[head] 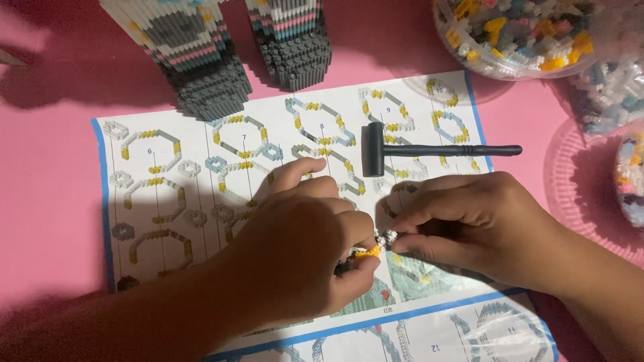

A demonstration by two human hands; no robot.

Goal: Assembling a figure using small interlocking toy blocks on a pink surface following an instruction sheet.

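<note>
My left hand (302,248) and my right hand (469,224) meet over a printed instruction sheet (174,201) on a pink table. Together they pinch a small assembly of tiny building bricks (376,247), with yellow, black and white pieces showing between the fingertips. My left fingers curl around its yellow end; my right thumb and forefinger press on its other end. Most of the assembly is hidden by the fingers.
A small black mallet (402,151) lies on the sheet just beyond my hands. Two tall striped brick-built parts (201,60) (292,40) stand at the back. Clear containers of mixed loose bricks (516,33) (630,177) sit at the back right and right edge.
</note>
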